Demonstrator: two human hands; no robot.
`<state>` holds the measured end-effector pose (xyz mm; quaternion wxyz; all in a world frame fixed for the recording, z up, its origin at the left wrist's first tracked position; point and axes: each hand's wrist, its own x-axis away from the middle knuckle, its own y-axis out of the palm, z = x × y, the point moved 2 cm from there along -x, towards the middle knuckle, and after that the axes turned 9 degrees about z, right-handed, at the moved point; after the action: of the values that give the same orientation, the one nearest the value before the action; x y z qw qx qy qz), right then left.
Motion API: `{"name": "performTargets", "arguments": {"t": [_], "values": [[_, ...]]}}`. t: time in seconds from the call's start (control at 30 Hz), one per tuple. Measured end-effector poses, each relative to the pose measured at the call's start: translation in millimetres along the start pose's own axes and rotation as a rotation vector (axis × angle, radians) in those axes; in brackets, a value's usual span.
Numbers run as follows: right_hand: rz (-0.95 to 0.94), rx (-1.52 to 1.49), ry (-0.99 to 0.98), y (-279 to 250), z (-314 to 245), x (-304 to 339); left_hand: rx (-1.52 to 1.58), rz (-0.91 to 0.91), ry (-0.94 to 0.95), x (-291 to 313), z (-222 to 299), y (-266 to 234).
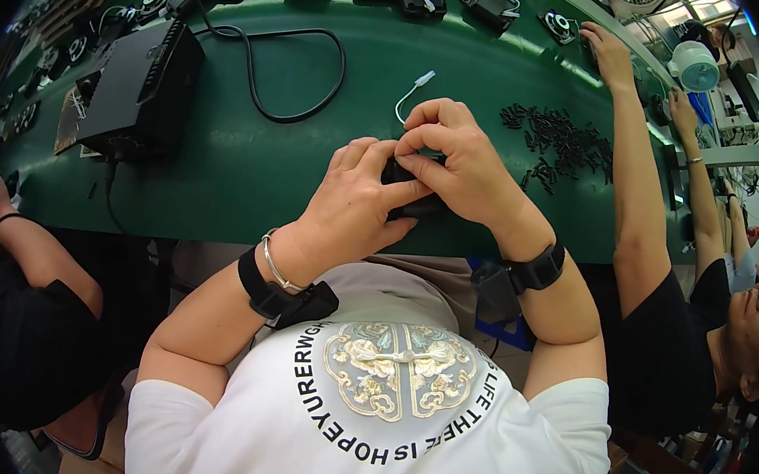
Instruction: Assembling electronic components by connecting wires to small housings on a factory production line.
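Black part (420,207) is held in left hand (357,187), right hand (462,161) touching it.

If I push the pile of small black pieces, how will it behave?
The pile would probably spread rather than move as one, since its edges lie loose and scattered. Each piece looks light, being small and slim. Some may slide easily, as the green bench looks smooth and shiny.

My fingers (374,156) touch a smooth-looking plastic piece (418,208); the desk (222,162) looks glossy, my bracelet (275,268) polished metal, my shirt (233,424) soft cloth.
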<state>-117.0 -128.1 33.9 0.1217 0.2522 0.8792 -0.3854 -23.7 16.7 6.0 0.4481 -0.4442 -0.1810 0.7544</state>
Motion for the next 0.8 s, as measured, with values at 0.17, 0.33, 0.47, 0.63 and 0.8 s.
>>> {"name": "performTargets", "arguments": {"t": [0.17,0.33,0.47,0.63,0.8], "values": [[-0.073,0.089,0.035,1,-3,-3,0.004,-0.012,0.01,-1,1,-3],[-0.084,0.235,-0.048,-3,-11,-3,-0.018,-0.086,0.028,-9,2,-11],[-0.043,0.436,-0.354,-11,-19,4,-0.028,-0.095,0.043,-9,4,-12],[0.039,0.38,-0.415,-33,-24,10,-0.04,-0.109,0.061,-15,5,-14],[0.288,0.309,-0.25,-70,-10,42,-0.011,-0.131,0.061,-20,4,-15]]}}
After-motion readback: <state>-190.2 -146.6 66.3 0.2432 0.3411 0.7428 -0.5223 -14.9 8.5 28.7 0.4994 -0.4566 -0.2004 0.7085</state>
